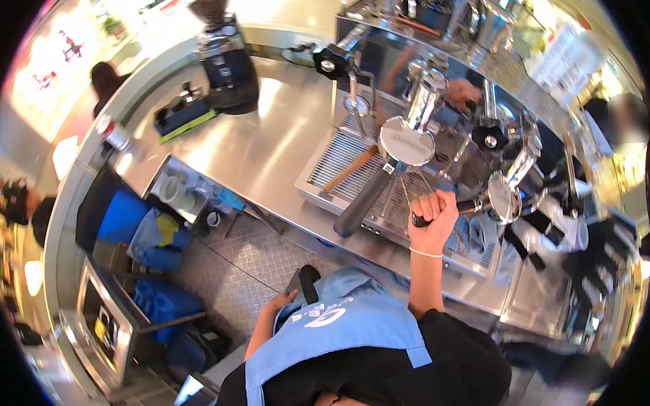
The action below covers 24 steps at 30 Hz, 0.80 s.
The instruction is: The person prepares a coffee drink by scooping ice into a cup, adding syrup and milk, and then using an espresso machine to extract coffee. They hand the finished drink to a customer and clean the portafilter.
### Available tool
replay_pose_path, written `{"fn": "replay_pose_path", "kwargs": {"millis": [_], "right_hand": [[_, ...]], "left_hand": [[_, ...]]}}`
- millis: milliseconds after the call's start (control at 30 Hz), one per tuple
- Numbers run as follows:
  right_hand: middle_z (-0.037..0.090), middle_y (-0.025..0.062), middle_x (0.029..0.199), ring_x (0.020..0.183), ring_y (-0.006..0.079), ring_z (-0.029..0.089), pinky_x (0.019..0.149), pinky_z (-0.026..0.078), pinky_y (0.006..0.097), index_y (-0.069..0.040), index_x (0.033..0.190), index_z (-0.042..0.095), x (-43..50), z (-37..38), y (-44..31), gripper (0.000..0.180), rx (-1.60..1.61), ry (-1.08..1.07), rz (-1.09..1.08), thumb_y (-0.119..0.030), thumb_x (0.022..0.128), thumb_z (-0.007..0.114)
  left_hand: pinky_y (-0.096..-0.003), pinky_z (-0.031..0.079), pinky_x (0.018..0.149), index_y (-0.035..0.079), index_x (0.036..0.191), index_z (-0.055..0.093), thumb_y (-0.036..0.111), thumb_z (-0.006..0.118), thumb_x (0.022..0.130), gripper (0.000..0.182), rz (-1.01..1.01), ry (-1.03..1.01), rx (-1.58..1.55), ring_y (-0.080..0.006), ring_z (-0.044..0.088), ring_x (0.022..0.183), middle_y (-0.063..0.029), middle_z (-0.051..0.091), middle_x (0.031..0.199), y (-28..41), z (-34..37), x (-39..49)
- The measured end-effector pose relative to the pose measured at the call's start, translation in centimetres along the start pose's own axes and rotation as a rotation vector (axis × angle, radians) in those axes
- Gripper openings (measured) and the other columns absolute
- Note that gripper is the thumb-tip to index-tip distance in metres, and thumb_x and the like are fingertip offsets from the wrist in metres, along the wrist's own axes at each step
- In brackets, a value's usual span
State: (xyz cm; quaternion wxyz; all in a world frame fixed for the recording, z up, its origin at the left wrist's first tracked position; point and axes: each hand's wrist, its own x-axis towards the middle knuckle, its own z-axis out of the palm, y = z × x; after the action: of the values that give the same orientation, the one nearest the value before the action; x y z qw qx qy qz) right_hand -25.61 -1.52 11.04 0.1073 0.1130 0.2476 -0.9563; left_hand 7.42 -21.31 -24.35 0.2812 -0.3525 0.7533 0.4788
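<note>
My right hand (433, 217) is closed around the black handle of a portafilter (469, 206), which sits at the right group head (504, 197) of a chrome espresso machine. A second portafilter (362, 201) is at the left group head (407, 140), its long black handle pointing towards me. Below both runs the slatted drip tray (347, 158), with a wooden-handled tool (351, 169) lying across its left side. Low by my blue apron (341, 316), my left hand (283, 301) is at a dark object (301, 284) with a strap-like black part; its fingers are partly hidden.
A black coffee grinder (230, 76) and a dark tamping station (185, 116) stand on the steel counter (241, 147). Metal pitchers (450, 12) top the machine. Below the counter are a bin with plastic cups (177, 193) and blue cloths (158, 237). People are beyond the counter.
</note>
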Motion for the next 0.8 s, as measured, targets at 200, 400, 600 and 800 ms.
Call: {"fn": "replay_pose_path", "kwargs": {"millis": [200, 400, 600, 800], "right_hand": [[0.026, -0.0051, 0.042, 0.034, 0.0091, 0.025, 0.037, 0.025, 0.0265, -0.019, 0.052, 0.028, -1.2, -2.7, 0.7, 0.041, -0.032, 0.034, 0.037, -0.011, 0.086, 0.048], [0.026, -0.0064, 0.039, 0.030, 0.0080, 0.026, 0.033, 0.026, 0.0260, -0.020, 0.052, 0.029, -3.5, -3.7, 4.0, 0.042, 0.055, 0.082, 0.075, -0.012, 0.088, 0.047], [0.028, -0.0039, 0.041, 0.032, 0.0098, 0.027, 0.035, 0.027, 0.0293, -0.017, 0.053, 0.030, -8.8, -3.4, 8.3, 0.040, 0.014, 0.150, -0.095, -0.013, 0.088, 0.047], [0.030, -0.0009, 0.043, 0.032, 0.0108, 0.028, 0.033, 0.025, 0.0297, -0.015, 0.059, 0.032, -18.9, -1.2, 15.8, 0.037, 0.142, 0.223, -0.307, -0.011, 0.090, 0.051]], "left_hand": [[-0.0379, 0.035, 0.110, -0.005, 0.131, 0.054, 0.058, 0.045, 0.095, 0.073, 0.131, -0.060, 0.047, -0.0332, 0.047, 0.131, -0.0253, 0.053, 0.136, 2.7, -9.9, 4.2], [-0.0344, 0.030, 0.113, -0.001, 0.137, 0.050, 0.055, 0.045, 0.097, 0.070, 0.171, -0.469, 0.183, -0.0306, 0.044, 0.134, -0.0199, 0.049, 0.142, 6.8, -15.9, 10.6], [-0.0329, 0.027, 0.114, -0.001, 0.140, 0.046, 0.056, 0.040, 0.099, 0.071, 0.306, -0.836, 0.489, -0.0269, 0.040, 0.136, -0.0171, 0.047, 0.144, 6.0, -21.2, 18.4], [-0.0341, 0.036, 0.108, 0.000, 0.134, 0.053, 0.051, 0.037, 0.102, 0.062, 0.105, -1.199, 0.704, -0.0247, 0.052, 0.122, -0.0137, 0.057, 0.133, 6.9, -23.5, 22.4]]}}
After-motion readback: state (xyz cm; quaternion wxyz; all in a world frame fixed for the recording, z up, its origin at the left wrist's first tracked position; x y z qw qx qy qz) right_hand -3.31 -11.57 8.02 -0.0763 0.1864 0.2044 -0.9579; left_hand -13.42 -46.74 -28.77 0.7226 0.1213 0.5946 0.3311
